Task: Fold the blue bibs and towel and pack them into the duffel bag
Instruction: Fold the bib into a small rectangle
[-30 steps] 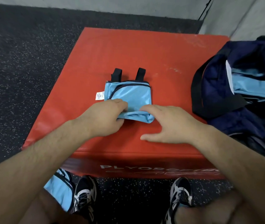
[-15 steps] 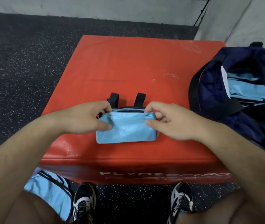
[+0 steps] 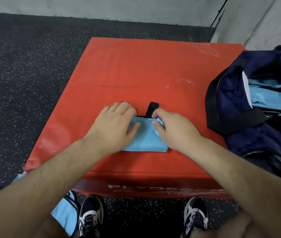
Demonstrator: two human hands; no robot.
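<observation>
left hand (image 3: 114, 125) pressing flat, fingers spread, on folded blue bib (image 3: 145, 140), right hand (image 3: 175, 128) pinching its top edge, red box (image 3: 136, 66) showing partial "PLYOSO"

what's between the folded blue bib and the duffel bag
In the head view: the right hand, holding the right end of the folded blue bib, then a bare strip of the red box up to the duffel bag.

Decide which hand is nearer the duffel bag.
Right. The right hand grips the blue bib at the end toward the duffel bag; the left hand presses the opposite end, farther off.
</observation>
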